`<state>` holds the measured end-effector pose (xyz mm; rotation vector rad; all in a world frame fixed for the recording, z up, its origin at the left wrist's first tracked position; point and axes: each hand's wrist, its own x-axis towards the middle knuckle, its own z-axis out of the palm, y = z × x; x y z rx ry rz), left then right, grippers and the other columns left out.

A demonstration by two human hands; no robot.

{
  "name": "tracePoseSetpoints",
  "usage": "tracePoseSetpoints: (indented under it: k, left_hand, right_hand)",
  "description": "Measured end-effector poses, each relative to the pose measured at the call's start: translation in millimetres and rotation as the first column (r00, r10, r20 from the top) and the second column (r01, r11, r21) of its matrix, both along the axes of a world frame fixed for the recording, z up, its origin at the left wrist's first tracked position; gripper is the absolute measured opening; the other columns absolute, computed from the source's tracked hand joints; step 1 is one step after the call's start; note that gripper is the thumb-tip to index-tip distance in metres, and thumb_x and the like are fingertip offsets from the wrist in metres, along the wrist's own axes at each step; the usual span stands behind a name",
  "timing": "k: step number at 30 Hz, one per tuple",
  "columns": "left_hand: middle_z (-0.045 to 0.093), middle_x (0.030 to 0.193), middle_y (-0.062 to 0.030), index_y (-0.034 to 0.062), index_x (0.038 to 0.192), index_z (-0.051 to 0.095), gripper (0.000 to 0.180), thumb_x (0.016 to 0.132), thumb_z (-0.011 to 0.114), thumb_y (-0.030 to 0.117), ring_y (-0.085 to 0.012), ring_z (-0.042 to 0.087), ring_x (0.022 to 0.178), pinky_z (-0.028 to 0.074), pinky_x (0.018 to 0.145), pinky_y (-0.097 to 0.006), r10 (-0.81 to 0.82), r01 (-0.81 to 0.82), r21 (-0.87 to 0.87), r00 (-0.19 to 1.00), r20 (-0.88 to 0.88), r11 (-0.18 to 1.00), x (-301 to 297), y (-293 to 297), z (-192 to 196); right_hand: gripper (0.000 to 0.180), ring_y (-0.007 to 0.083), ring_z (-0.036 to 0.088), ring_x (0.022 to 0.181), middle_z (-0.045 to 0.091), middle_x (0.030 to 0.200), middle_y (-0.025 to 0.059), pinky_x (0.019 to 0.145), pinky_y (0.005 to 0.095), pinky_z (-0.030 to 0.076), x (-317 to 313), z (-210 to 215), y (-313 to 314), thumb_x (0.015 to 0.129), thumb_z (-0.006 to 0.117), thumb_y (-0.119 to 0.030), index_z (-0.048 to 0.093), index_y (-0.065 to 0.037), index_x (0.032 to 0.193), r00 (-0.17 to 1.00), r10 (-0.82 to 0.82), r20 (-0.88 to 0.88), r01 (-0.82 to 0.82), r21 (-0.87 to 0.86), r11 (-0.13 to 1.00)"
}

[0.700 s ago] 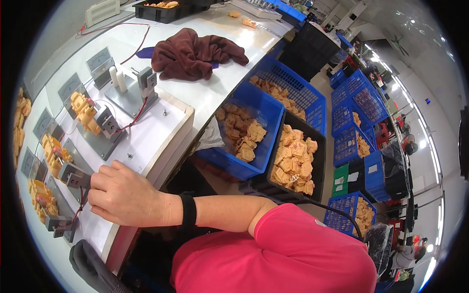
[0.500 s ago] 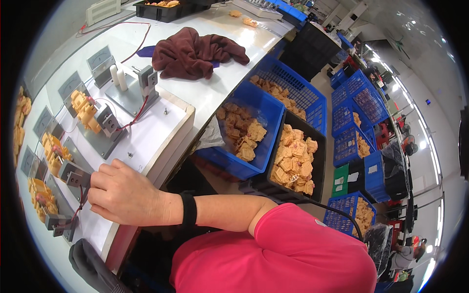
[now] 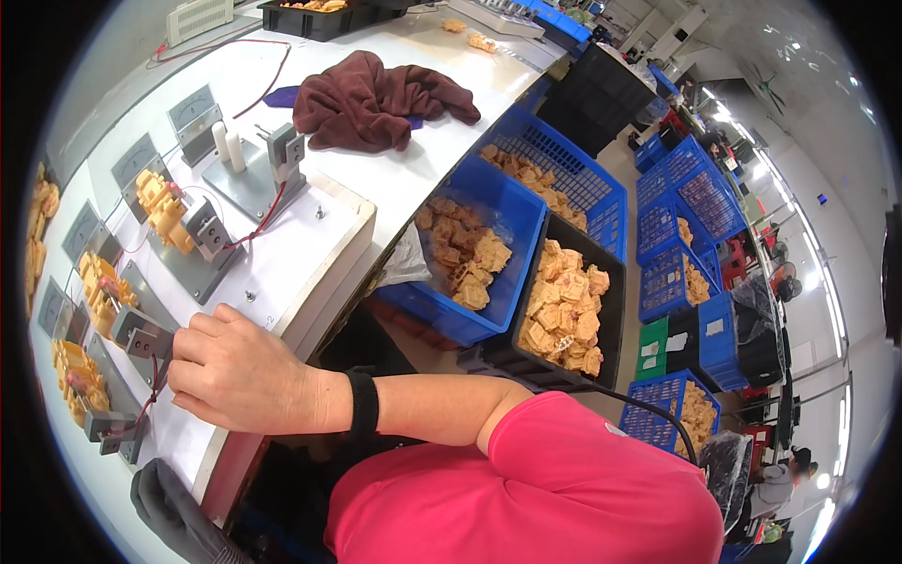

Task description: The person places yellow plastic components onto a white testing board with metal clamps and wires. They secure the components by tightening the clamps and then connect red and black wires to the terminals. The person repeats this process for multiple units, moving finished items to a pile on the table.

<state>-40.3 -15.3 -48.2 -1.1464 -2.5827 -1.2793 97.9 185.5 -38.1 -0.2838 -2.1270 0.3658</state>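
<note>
Farthest left, 3 yellow parts sit in grey fixtures on a white board: the lower part [image 3: 80,381] at 9 o'clock from the right hand [image 3: 237,371], the middle part [image 3: 101,287] at 10, the upper part [image 3: 164,211] at 11. The hand's fingers are curled with the tips hidden; I cannot tell whether they grip anything. Just beside them, a grey clamp [image 3: 143,334] stands between the hand and the middle part. At 12, 2 white posts [image 3: 233,152] rise from another fixture. Farther off, between 12 and 1, a black tray [image 3: 296,26] holds yellow parts; at 1, a brown cloth [image 3: 371,105] lies crumpled on the counter [image 3: 451,141]. At 2, a clear bag [image 3: 406,261] hangs near the blue bin [image 3: 451,322], which contains more parts. Toward 3, a black crate [image 3: 613,329] is heaped with them.
</note>
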Motion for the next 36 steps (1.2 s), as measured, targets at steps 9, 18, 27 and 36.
tracePoseSetpoints:
  k: [9, 18, 27, 36]
  left_hand:
    - [0.060, 0.114, -0.0140, -0.0066, 0.116, 0.062, 0.029, 0.104, 0.056, 0.019, -0.0256, 0.057, 0.109, 0.042, 0.103, -0.037, 0.007, -0.007, -0.001, 1.000, -0.004, 1.000, 0.4, 1.1, 1.1]
    - [0.060, 0.115, -0.0141, -0.0064, 0.115, 0.063, 0.029, 0.104, 0.055, 0.019, -0.0255, 0.057, 0.110, 0.042, 0.103, -0.037, 0.008, -0.008, 0.006, 1.000, 0.002, 1.000, 0.6, 0.7, 2.1]
    - [0.059, 0.115, -0.0137, -0.0063, 0.115, 0.062, 0.029, 0.104, 0.056, 0.020, -0.0253, 0.057, 0.110, 0.041, 0.103, -0.037, 0.011, -0.011, 0.014, 1.000, 0.008, 1.000, -0.5, -0.3, 1.3]
    - [0.059, 0.115, -0.0138, -0.0065, 0.116, 0.062, 0.029, 0.104, 0.055, 0.019, -0.0255, 0.057, 0.110, 0.041, 0.104, -0.037, 0.004, -0.004, 0.009, 1.000, -0.001, 1.000, -1.0, -0.7, 1.3]
  right_hand:
    - [0.021, 0.0223, 0.055, 0.085, 0.054, 0.086, 0.0045, 0.076, 0.0364, 0.042, 0.0, 0.3, -0.2, 0.079, 0.078, -0.022, 0.061, -0.010, 0.079, 1.000, 0.000, -0.001, 0.000, -0.001, 1.000]
    - [0.021, 0.0224, 0.055, 0.085, 0.054, 0.086, 0.0045, 0.076, 0.0367, 0.042, -0.8, 0.0, -0.4, 0.078, 0.078, -0.022, 0.061, -0.009, 0.079, 1.000, 0.001, 0.001, -0.001, 0.000, 1.000]
    - [0.020, 0.0218, 0.055, 0.085, 0.053, 0.086, 0.0039, 0.077, 0.0364, 0.042, -0.9, 1.3, -1.4, 0.079, 0.078, -0.021, 0.061, -0.010, 0.078, 1.000, -0.003, -0.007, 0.003, -0.004, 1.000]
    - [0.020, 0.0219, 0.055, 0.085, 0.053, 0.086, 0.0040, 0.076, 0.0366, 0.042, -0.9, 1.9, -1.4, 0.079, 0.078, -0.021, 0.061, -0.010, 0.078, 1.000, -0.004, -0.005, 0.004, 0.001, 1.000]
